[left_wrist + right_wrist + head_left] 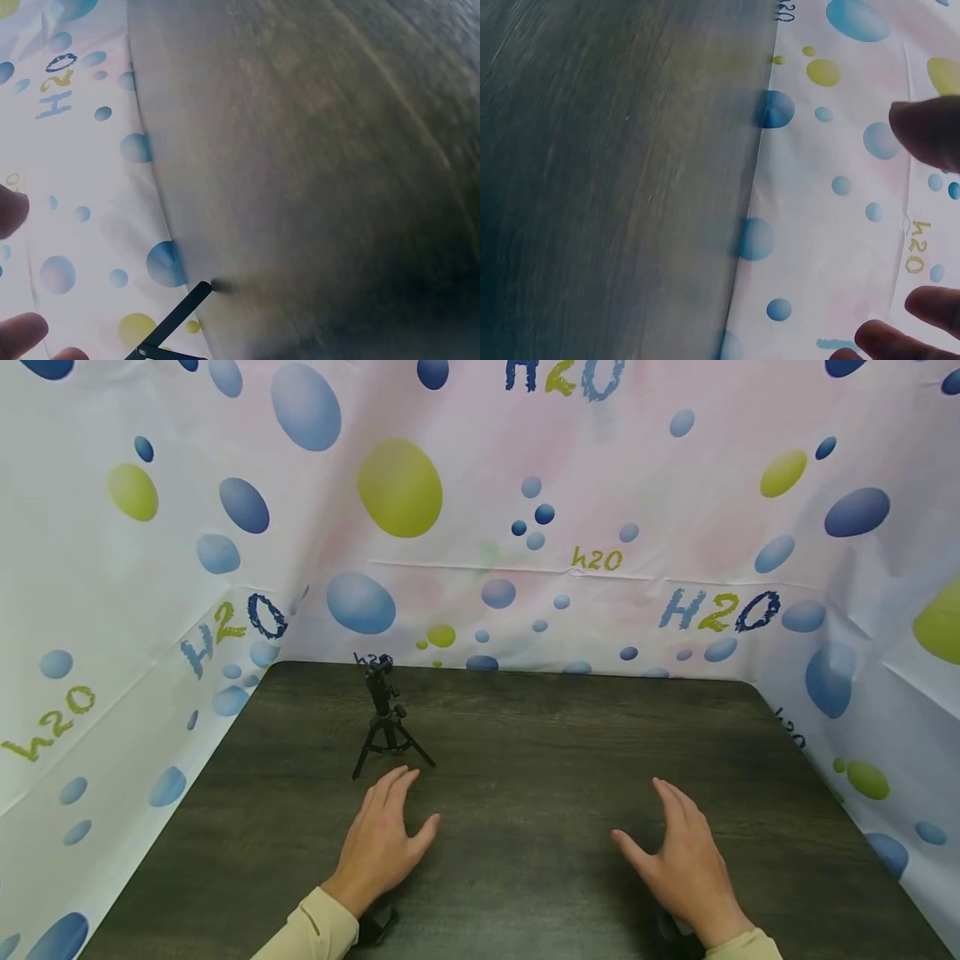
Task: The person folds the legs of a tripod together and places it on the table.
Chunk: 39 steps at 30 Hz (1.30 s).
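A small black tripod point(386, 718) stands upright on its spread legs at the left back of the dark wooden table point(540, 760). My left hand point(382, 843) is just in front of it, fingers extended toward its legs and thumb spread out, holding nothing. In the left wrist view one tripod leg point(176, 319) shows at the bottom, with my fingertips point(19, 337) at the left edge. My right hand point(682, 864) hovers over the right part of the table, fingers straight and thumb apart, with nothing in it. Its thumb and fingers point(900, 341) show at the right of the right wrist view.
White sheeting point(480, 468) with blue and green dots and "H2O" lettering rises behind the table and along both its sides. A dark wrist device point(377, 922) sits under the left wrist, and beige sleeves point(322, 922) cover both forearms.
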### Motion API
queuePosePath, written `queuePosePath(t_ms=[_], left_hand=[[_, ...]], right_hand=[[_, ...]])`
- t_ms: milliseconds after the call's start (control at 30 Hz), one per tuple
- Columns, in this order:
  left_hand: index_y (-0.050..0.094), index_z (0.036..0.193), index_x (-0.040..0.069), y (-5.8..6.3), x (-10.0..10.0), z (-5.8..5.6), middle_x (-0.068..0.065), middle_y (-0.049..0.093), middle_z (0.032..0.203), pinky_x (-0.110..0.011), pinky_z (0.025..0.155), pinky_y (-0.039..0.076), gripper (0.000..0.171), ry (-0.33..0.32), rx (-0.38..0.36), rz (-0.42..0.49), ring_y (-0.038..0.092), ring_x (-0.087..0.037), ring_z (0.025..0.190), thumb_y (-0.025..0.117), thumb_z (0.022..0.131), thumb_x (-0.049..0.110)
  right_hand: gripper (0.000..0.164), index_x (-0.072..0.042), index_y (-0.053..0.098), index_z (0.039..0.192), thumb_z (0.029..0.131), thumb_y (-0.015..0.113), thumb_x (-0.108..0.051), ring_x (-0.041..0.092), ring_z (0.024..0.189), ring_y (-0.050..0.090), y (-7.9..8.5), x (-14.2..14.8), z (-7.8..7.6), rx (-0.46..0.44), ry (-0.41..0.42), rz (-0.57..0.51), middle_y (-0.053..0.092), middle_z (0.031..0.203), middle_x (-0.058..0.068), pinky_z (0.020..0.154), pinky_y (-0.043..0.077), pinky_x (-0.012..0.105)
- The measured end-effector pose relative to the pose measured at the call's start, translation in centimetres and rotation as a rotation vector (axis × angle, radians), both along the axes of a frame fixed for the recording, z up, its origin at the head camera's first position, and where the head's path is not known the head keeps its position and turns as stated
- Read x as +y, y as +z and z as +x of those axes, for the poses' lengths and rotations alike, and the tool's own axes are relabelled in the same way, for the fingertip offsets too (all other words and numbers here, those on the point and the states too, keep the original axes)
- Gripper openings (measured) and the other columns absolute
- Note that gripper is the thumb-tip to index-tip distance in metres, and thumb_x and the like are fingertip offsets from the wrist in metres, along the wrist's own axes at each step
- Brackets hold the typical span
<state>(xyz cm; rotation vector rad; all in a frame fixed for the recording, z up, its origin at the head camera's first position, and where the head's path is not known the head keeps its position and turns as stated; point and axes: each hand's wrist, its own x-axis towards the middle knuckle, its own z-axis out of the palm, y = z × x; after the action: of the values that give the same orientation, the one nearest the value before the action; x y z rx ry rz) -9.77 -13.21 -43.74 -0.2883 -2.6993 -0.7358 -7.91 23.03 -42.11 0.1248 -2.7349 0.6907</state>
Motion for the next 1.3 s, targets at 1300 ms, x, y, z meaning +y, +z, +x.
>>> queuePosePath(t_ms=[1300], left_hand=[[0.052, 0.132, -0.009, -0.1, -4.3, -1.9, -0.028, 0.052, 0.128, -0.058, 0.087, 0.047, 0.058, 0.096, 0.074, 0.276, 0.053, -0.04, 0.109, 0.08, 0.084, 0.007]], right_hand=[[0.069, 0.008, 0.054, 0.134, 0.079, 0.087, -0.019, 0.038, 0.111, 0.058, 2.4, -7.2, -5.0, 0.183, 0.27, -0.172, 0.057, 0.13, 0.024, 0.085, 0.052, 0.054]])
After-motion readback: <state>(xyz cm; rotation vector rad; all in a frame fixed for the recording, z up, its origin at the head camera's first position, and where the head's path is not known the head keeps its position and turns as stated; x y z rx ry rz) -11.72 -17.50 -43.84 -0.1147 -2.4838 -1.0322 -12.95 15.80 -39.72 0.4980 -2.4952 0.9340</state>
